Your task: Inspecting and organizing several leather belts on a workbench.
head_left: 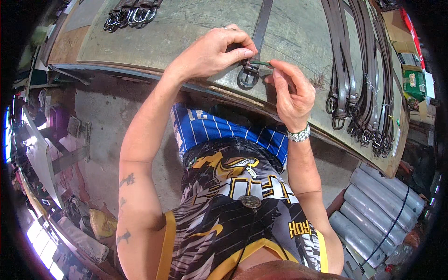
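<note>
A dark belt strap (260, 28) runs down the worktable to a metal buckle (247, 79) near the front edge. My left hand (219, 51) is closed just above the buckle, its thumb and fingertips at the strap's folded end; exactly what they pinch is partly hidden. My right hand (291, 93), to the right of the buckle, holds a thin green item (260, 63) between thumb and forefinger, its other end reaching to the buckle's top under my left fingertips. I cannot make out what the green item is.
The worktable (186, 18) bears a group of buckles (130, 16) at the back left and bundles of belts (347, 70) at the right. Cartons (410, 84) stand beyond its right end. Silver rolls (378, 205) lie below at the right; clutter (93, 233) fills the lower left.
</note>
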